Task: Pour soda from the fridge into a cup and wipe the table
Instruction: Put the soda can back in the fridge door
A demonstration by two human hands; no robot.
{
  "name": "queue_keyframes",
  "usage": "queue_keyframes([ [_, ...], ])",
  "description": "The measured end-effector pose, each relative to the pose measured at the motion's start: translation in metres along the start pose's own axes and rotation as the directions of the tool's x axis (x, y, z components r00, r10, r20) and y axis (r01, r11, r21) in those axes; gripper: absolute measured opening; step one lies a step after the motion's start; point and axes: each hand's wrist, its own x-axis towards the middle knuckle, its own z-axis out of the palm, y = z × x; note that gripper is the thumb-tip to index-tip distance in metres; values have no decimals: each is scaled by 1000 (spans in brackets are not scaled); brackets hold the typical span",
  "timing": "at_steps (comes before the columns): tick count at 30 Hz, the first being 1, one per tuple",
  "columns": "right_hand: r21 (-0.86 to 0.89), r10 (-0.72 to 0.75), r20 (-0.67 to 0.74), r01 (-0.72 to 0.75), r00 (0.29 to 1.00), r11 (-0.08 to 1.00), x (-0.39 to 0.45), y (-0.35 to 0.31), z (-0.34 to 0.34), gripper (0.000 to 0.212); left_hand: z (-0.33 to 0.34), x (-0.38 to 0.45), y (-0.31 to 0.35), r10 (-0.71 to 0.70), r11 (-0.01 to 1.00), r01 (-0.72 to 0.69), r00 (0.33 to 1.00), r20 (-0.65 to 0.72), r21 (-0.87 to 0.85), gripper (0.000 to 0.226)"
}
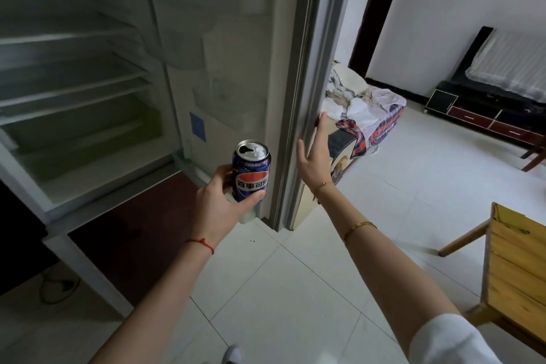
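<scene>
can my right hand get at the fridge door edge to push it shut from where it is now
Probably yes. The right hand lies open against the edge of the fridge door, with nothing between them, while the left hand holds the soda can.

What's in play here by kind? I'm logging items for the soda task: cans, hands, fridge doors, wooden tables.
Cans: 1, the can, held in the left hand
Hands: 2, with the right hand flat on the door edge
Fridge doors: 1, the door, open
Wooden tables: 1, the table
Total: 5
</scene>
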Motion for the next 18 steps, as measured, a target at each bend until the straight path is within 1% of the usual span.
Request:
queue_keyframes([
  [3, 8, 32, 10, -32, 999, 999, 19, 11, -6, 66, 9, 16, 7, 22, 1000, -22, 1000, 4, -17, 59],
  [8, 32, 75, 48, -77, 996, 997, 49, 30, -11, 66, 20, 48, 16, 46, 998, -46, 999, -3, -41, 57],
  [14, 72, 133, 19, -134, 991, 988, 81, 52, -9, 63, 31, 89, 26, 80, 996, -81, 996, -36, -30, 59],
  [18, 108, 157, 3, -157, 988, 982, 98, 64, -10, 60, 35, 113, 36, 114, 993, -113, 990, -82, 20, 59],
])
